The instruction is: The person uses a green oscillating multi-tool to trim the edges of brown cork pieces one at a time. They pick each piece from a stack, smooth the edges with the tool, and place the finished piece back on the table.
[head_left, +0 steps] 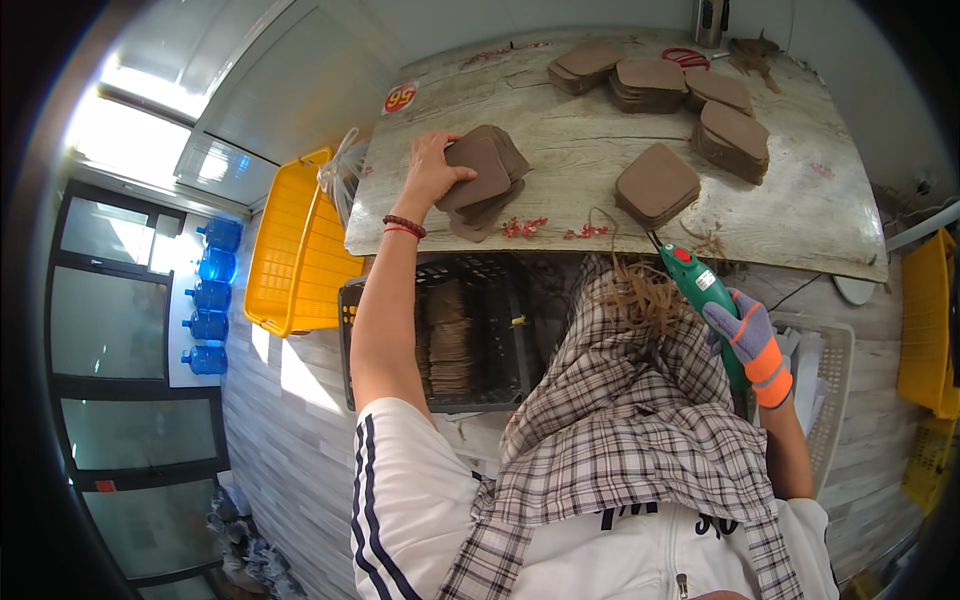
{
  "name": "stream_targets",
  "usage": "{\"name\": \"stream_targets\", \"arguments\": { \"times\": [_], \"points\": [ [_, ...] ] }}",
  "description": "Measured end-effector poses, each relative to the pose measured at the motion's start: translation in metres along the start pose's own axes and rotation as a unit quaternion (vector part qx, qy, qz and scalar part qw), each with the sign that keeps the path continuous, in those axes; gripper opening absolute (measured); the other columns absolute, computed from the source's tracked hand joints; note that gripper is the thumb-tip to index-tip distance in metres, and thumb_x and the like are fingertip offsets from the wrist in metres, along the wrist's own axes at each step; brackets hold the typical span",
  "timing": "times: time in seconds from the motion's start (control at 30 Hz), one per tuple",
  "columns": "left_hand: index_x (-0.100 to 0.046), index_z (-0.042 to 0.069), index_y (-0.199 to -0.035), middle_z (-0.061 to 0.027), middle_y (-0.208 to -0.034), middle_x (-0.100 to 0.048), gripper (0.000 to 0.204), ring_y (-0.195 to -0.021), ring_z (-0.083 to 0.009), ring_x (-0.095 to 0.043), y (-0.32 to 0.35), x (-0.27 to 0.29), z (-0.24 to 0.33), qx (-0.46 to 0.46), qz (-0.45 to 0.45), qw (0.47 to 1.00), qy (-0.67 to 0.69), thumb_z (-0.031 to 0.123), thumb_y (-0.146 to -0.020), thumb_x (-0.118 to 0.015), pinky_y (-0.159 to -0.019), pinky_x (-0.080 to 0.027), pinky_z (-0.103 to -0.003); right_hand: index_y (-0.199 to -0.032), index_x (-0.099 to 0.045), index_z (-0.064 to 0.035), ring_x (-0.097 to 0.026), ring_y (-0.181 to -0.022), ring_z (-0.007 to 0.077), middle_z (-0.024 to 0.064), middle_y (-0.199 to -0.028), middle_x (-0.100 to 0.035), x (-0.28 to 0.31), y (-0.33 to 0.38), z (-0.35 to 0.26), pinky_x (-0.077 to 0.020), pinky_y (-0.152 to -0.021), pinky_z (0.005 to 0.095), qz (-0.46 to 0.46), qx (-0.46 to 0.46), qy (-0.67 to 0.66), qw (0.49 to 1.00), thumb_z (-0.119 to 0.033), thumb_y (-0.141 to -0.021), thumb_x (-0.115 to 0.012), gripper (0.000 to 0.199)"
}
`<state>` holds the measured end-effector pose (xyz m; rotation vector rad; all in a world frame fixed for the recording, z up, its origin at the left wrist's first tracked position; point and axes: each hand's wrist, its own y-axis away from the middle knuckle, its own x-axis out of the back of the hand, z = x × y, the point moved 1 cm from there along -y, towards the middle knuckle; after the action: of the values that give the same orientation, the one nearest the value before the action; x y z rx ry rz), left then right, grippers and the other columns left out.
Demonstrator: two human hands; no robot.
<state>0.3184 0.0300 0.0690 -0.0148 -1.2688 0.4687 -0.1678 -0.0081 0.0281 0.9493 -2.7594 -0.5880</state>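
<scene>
My bare left hand (432, 168) grips the left edge of a loose, fanned pile of brown rounded-square pieces (485, 170) on the table's left side. Its thumb lies over the top piece. My right hand (745, 335), in a grey and orange glove, is closed round a green electric hand tool (700, 282) with a red button. The tool's thin dark tip points at the near corner of a neat stack of the same brown pieces (657, 183). Curled brown trimmings (645, 297) hang at the table edge and over my plaid apron (640, 430).
More brown stacks (648, 82) stand at the far right of the worn table (560, 130), near red-handled scissors (686, 59). Below the table, a black crate (510, 390) holds stacked brown pieces. A yellow crate (290, 250) stands left; a pale basket (835, 390) is beside my right arm.
</scene>
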Motion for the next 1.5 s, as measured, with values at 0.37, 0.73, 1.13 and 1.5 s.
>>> {"name": "stream_targets", "arguments": {
  "times": [0.37,0.73,1.13,1.5],
  "points": [
    [-0.058,0.009,-0.112,-0.0128,-0.111,-0.055,0.058,-0.110,-0.0306,-0.047,0.005,-0.002,0.006,0.029,0.028,0.999,0.012,0.018,-0.059,-0.080,-0.092,-0.040,-0.041,-0.102,-0.054,0.0013,-0.054,-0.052,0.0095,0.0024,-0.070,-0.056,-0.007,-0.001,-0.007,-0.0448,-0.045,0.0234,-0.012,0.007,-0.018,1.000,-0.023,-0.084,-0.066,0.033],
    [-0.060,0.003,-0.104,-0.0072,-0.093,-0.066,0.041,-0.084,-0.0218,-0.062,0.041,0.032,0.028,0.149,0.012,0.899,0.412,0.001,-0.066,-0.076,-0.076,-0.050,-0.032,-0.106,-0.054,0.0014,-0.054,-0.054,0.0078,0.0018,-0.071,-0.058,-0.010,0.004,-0.014,-0.0444,-0.046,0.0221,-0.011,0.026,-0.015,0.999,-0.024,-0.083,-0.068,0.037],
    [-0.060,0.003,-0.105,-0.0105,-0.106,-0.064,0.027,-0.098,-0.0206,-0.061,0.122,-0.043,0.185,0.109,0.048,0.510,0.852,-0.007,-0.079,-0.062,-0.089,-0.049,-0.033,-0.112,-0.055,0.0023,-0.059,-0.071,0.0059,0.0049,-0.085,-0.064,-0.034,0.039,-0.062,-0.0501,-0.063,0.0200,0.041,0.181,0.035,0.982,-0.019,-0.077,-0.075,0.045],
    [-0.059,0.003,-0.105,-0.0096,-0.106,-0.064,0.026,-0.098,-0.0197,-0.061,0.120,-0.042,0.197,0.088,0.000,0.552,0.829,-0.004,-0.080,-0.063,-0.088,-0.049,-0.034,-0.112,-0.055,0.0018,-0.057,-0.066,0.0050,0.0034,-0.082,-0.063,-0.024,0.048,-0.062,-0.0478,-0.059,0.0190,0.049,0.179,0.012,0.983,-0.019,-0.077,-0.075,0.045]
  ]
}}
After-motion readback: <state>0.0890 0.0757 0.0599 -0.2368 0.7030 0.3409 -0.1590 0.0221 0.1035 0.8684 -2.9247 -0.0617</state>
